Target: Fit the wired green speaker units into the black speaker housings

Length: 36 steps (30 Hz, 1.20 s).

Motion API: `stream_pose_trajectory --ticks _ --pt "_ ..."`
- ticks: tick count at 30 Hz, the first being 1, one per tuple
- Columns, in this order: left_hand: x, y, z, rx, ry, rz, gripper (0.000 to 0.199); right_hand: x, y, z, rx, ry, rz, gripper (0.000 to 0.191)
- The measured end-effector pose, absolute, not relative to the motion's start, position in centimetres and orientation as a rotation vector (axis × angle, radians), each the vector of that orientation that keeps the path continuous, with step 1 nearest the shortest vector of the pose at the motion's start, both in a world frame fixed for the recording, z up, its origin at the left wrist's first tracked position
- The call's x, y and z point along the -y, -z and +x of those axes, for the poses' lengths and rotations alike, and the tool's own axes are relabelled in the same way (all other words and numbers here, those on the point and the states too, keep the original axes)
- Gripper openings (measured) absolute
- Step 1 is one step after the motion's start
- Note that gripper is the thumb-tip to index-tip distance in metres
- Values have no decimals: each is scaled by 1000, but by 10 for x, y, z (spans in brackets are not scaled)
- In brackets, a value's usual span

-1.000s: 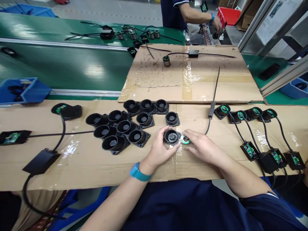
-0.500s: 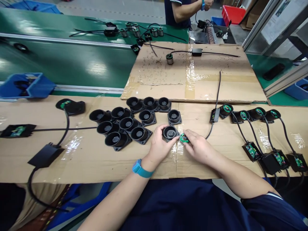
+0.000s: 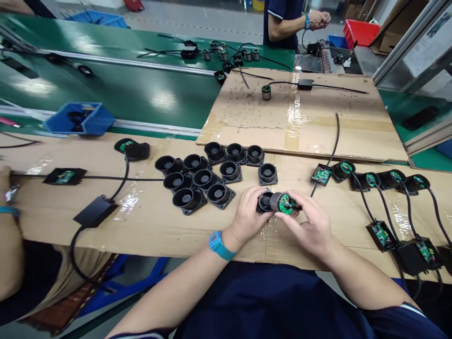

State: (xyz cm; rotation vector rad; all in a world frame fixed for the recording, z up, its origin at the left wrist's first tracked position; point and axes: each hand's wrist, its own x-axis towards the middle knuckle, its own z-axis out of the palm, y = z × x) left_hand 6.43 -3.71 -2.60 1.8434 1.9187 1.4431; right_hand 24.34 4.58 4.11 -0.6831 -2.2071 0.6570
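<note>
My left hand [image 3: 247,209] is closed around a black round fan housing [image 3: 263,202] with its open mouth up. In my right hand [image 3: 312,219], between thumb and fingers, is a short dark cylindrical motor [image 3: 276,201] with a green circuit board on its end. The motor is tilted at the housing's mouth; its far end is hidden, so I cannot tell how far it reaches inside. A black cable runs from behind my right hand to a small box [image 3: 322,174] with a green board facing up. Several similar housings [image 3: 219,194] stand left of my hands.
Housings fitted with green boards [image 3: 393,178] stand at the right, cabled to black boxes [image 3: 381,235]. A raised cardboard sheet [image 3: 254,110] lies behind, bearing a cabled motor [image 3: 266,92]. A blue bin [image 3: 80,118] sits at left. Co-workers' arms [image 3: 10,254] show at left and at the back.
My right hand has raised the motor and tilted it against the housing. The cabled box has turned its board upward. The view has shifted left, and a co-worker's arm now shows there.
</note>
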Motion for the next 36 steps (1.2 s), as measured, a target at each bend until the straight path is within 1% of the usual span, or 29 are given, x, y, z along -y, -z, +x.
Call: stream_pose_trajectory --ticks 3,8,12,15,17,20,21,24,26,28,29,31,32,33,34,36 --pt "38 29 69 -1885 -1477 1943 46 -35 -32 233 2249 -637 -609 43" --pt "38 32 71 -1893 -1438 1941 43 -35 -14 225 2301 -659 -692 41" --pt "37 32 71 -1860 -1426 1923 46 -36 -17 225 2318 -661 -696 40" --pt "38 30 72 -1872 -1431 1966 43 -34 -20 224 2333 -681 -736 40" --pt "37 27 73 -1887 -1444 1940 42 -34 -21 224 2352 -702 -745 44" --pt "36 24 72 -1915 -1436 1809 45 -36 -18 226 2390 -696 -680 56" --pt "35 24 72 -1921 -1433 1775 45 -37 -17 226 2405 -687 -650 57" --pt "35 30 70 -1884 -1407 1778 39 -41 -12 225 2495 -685 -617 46" --pt "38 39 68 -1845 -1375 1819 38 -42 -10 223 2584 -683 -647 38" --pt "40 48 64 -1860 -1348 1808 48 -45 -10 220 2668 -668 -684 38" --pt "41 52 61 -1869 -1338 1771 61 -48 -11 219 2705 -659 -693 38" --pt "42 56 54 -1821 -1349 1672 95 -53 -16 220 2762 -637 -684 37" --pt "42 56 50 -1760 -1381 1630 107 -54 -19 222 2773 -622 -670 35" --pt "43 55 47 -1690 -1435 1596 114 -54 -23 224 2760 -601 -650 33" --pt "43 53 45 -1632 -1502 1572 115 -54 -27 227 2722 -578 -629 34" --pt "45 48 43 -1590 -1617 1540 109 -51 -34 233 2602 -539 -614 39"
